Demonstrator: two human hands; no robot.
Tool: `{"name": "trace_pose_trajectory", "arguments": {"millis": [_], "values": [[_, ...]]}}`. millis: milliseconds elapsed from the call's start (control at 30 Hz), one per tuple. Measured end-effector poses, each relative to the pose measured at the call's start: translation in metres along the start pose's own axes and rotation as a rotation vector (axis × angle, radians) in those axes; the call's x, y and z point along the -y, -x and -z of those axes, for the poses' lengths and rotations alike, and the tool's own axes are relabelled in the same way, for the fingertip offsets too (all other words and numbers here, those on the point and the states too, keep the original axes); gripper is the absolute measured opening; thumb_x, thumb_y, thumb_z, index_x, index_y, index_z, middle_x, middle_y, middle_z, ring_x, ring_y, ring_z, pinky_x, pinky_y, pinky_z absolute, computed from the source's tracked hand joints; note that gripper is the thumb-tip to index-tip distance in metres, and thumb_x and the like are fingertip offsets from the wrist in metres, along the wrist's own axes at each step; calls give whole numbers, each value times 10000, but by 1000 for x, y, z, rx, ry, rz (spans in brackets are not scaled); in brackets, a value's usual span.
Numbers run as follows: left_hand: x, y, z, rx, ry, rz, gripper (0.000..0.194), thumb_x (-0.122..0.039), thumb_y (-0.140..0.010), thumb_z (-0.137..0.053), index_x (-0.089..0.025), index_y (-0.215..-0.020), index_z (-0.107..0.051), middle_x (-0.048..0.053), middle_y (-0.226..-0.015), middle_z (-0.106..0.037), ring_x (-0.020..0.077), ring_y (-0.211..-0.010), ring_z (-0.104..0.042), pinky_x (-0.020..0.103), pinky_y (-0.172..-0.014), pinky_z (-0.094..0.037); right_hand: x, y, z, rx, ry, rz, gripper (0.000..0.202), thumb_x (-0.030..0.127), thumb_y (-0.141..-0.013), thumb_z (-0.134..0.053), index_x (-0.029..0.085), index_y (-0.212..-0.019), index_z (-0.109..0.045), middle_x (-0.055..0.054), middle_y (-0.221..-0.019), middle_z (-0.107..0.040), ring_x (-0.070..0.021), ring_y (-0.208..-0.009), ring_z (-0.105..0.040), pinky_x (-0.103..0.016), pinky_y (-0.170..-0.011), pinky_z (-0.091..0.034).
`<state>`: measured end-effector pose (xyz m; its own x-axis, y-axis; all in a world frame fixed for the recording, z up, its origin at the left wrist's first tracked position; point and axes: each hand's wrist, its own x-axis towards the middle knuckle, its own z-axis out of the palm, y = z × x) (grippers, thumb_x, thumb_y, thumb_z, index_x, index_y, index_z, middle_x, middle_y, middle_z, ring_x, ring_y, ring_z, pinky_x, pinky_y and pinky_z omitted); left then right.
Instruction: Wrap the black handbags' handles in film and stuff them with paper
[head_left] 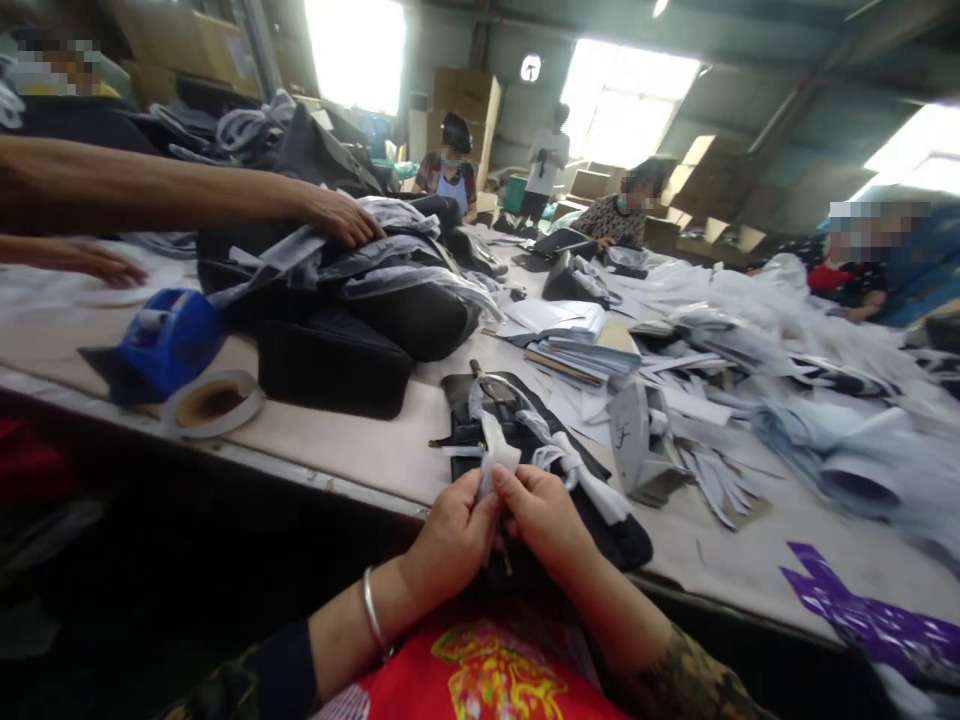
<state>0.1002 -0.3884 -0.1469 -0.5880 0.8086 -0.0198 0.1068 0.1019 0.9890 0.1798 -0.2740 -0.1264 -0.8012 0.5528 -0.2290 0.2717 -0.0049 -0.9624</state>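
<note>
A black bag (626,535) lies at the table's front edge, with white wrapping (501,450) around its strap and metal fittings. My left hand (454,530), below a silver bangle, is closed on the white wrapping. Right beside it, my right hand (544,515) pinches the same wrapping, thumbs nearly touching. A second wrapped strap (592,485) rests on the bag to the right of my hands. Part of the bag under my hands is hidden.
Another person's hand (341,215) reaches from the left onto piled black bags (330,365). Near the front edge are a blue tape dispenser (169,335) and a tape roll (214,403). To the right are a white dispenser (637,440), papers (570,360) and purple plastic (870,610).
</note>
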Motion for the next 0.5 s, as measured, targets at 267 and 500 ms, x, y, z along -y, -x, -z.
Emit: {"name": "trace_pose_trajectory", "arguments": {"millis": [267, 500], "values": [[4, -18, 22, 82, -75, 98, 438, -598, -935, -516, -171, -957, -610, -12, -613, -576, 132, -525, -516, 216, -474, -392, 10, 16, 81, -484, 567, 434, 333, 409, -891, -650, 210, -1147, -730, -92, -956, -715, -262, -897, -637, -402, -870, -482], [13, -59, 51, 176, -190, 158, 515, -669, -835, -608, -209, -1067, -633, -7, -679, -611, 154, -563, -547, 223, -480, -410, -61, 30, 123, -368, 355, 226, 469, 519, -932, -576, 188, -1232, -717, -136, -1267, -699, -298, -1201, -622, -470, -1068, -450]]}}
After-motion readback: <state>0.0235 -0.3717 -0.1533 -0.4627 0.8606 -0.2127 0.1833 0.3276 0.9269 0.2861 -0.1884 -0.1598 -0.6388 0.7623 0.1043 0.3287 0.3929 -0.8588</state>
